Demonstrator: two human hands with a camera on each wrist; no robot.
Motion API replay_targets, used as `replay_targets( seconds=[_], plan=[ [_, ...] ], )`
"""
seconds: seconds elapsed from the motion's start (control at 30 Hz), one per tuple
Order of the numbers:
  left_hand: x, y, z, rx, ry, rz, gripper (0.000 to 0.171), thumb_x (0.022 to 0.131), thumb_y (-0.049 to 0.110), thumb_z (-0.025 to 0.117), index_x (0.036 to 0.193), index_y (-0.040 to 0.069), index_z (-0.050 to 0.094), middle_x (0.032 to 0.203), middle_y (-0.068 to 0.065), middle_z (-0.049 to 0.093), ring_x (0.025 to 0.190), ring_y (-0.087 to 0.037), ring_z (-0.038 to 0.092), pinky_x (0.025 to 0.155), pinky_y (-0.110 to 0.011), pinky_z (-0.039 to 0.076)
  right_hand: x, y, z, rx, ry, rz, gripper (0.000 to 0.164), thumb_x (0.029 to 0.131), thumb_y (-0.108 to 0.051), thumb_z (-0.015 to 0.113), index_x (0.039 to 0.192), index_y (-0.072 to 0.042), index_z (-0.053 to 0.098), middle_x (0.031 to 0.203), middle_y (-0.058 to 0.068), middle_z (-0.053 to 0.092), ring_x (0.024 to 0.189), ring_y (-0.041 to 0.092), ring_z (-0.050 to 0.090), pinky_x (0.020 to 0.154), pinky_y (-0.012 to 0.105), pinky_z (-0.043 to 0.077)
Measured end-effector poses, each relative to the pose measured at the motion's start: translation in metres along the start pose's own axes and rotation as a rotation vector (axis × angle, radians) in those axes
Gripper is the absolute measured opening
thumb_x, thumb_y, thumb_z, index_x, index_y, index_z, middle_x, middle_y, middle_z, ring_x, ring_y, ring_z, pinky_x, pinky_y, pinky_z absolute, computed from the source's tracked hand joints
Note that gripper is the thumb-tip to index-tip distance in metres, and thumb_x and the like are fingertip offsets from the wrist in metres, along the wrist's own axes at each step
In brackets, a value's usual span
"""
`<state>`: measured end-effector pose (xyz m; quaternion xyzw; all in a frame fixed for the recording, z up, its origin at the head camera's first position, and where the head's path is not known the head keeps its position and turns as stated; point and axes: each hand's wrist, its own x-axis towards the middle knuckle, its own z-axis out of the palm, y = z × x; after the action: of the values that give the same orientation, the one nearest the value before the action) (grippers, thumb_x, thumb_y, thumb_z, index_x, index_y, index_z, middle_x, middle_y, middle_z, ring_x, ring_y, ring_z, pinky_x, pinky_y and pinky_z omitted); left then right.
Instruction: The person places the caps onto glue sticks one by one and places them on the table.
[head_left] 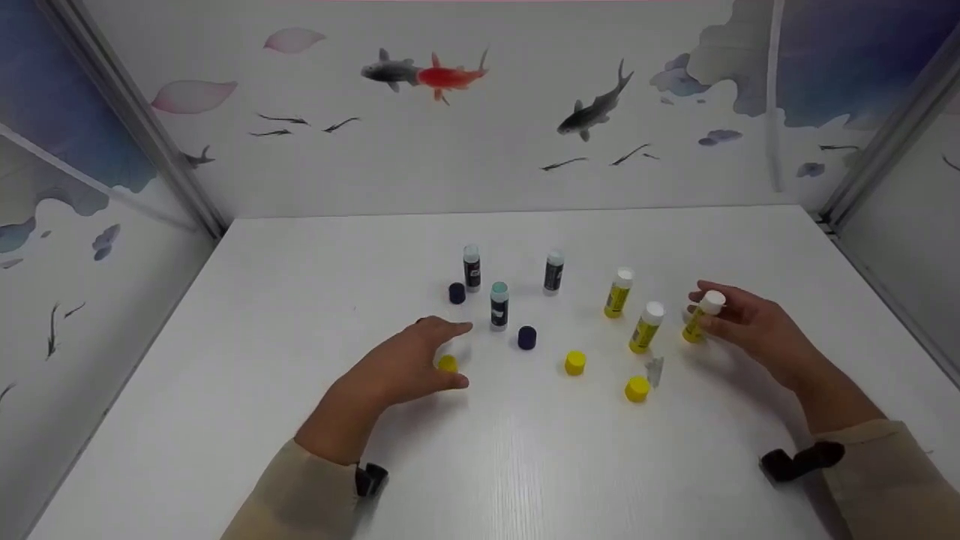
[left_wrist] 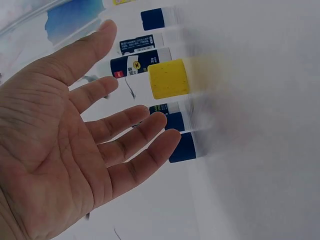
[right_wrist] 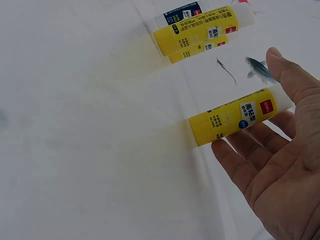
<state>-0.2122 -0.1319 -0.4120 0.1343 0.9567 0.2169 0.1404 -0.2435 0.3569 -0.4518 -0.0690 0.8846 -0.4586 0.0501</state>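
My left hand [head_left: 409,367] hovers with thumb and fingers spread around a yellow cap [head_left: 448,364]. In the left wrist view that cap [left_wrist: 169,79] stands apart from the fingers. At the right, my right hand [head_left: 757,330] surrounds an uncapped yellow glue stick [head_left: 697,324], standing upright. The right wrist view shows loosely bent fingers beside this glue stick [right_wrist: 235,116] and the thumb [right_wrist: 287,70] away from it. Two more yellow glue sticks, one nearer [head_left: 645,331] and one farther [head_left: 618,295], stand to its left.
Navy glue sticks [head_left: 472,271] [head_left: 499,309] [head_left: 553,274] stand uncapped toward the back. Navy caps [head_left: 457,293] [head_left: 527,337] and yellow caps [head_left: 575,363] [head_left: 637,389] sit among them. A small grey patch [head_left: 655,371] lies near one yellow cap. Printed panels [head_left: 495,150] wall the white table.
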Motion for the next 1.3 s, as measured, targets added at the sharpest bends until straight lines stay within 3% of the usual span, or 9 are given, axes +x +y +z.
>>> replay_targets(
  seconds=[0.2, 0.4, 0.63, 0.93, 1.3],
  plan=[
    [-0.004, 0.01, 0.003, 0.121, 0.008, -0.022, 0.068, 0.089, 0.033, 0.083, 0.15, 0.031, 0.055, 0.147, -0.006, 0.059, 0.128, -0.028, 0.062, 0.111, -0.049, 0.052, -0.002, -0.001, 0.0, 0.029, -0.01, -0.004, 0.068, 0.102, -0.033, 0.068, 0.159, -0.01, 0.04, 0.154, 0.02, 0.053, 0.116, -0.019, 0.055, 0.092, 0.005, 0.049],
    [-0.006, 0.015, 0.007, 0.164, 0.008, -0.003, 0.06, 0.09, 0.032, 0.082, 0.146, 0.028, 0.06, 0.14, -0.005, 0.065, 0.121, -0.028, 0.066, 0.109, -0.05, 0.053, -0.002, -0.002, 0.001, 0.033, -0.019, 0.022, 0.066, 0.102, -0.031, 0.069, 0.158, -0.009, 0.042, 0.153, 0.019, 0.055, 0.116, -0.016, 0.055, 0.092, 0.007, 0.05],
    [-0.005, 0.012, 0.011, 0.179, 0.003, 0.013, 0.049, 0.092, 0.027, 0.08, 0.14, 0.026, 0.067, 0.137, -0.005, 0.068, 0.125, -0.028, 0.066, 0.11, -0.049, 0.052, 0.0, 0.0, 0.002, 0.03, -0.039, 0.062, 0.063, 0.102, -0.028, 0.068, 0.158, -0.011, 0.043, 0.155, 0.017, 0.054, 0.118, -0.014, 0.053, 0.093, 0.006, 0.049],
    [-0.004, 0.008, 0.011, 0.172, 0.014, 0.01, 0.034, 0.098, 0.012, 0.071, 0.131, 0.021, 0.074, 0.13, -0.004, 0.072, 0.126, -0.028, 0.065, 0.113, -0.046, 0.051, -0.001, -0.001, 0.003, 0.034, -0.041, 0.05, 0.063, 0.101, -0.028, 0.07, 0.155, -0.008, 0.046, 0.152, 0.019, 0.056, 0.113, -0.015, 0.057, 0.092, 0.007, 0.05],
    [0.0, 0.005, 0.006, 0.176, 0.007, 0.063, 0.034, 0.099, 0.0, 0.066, 0.128, 0.016, 0.075, 0.129, -0.005, 0.071, 0.128, -0.027, 0.064, 0.114, -0.043, 0.05, 0.003, 0.007, 0.002, 0.029, -0.024, 0.054, 0.056, 0.101, -0.025, 0.07, 0.151, -0.008, 0.052, 0.149, 0.012, 0.061, 0.113, -0.014, 0.058, 0.093, 0.007, 0.05]
  ],
)
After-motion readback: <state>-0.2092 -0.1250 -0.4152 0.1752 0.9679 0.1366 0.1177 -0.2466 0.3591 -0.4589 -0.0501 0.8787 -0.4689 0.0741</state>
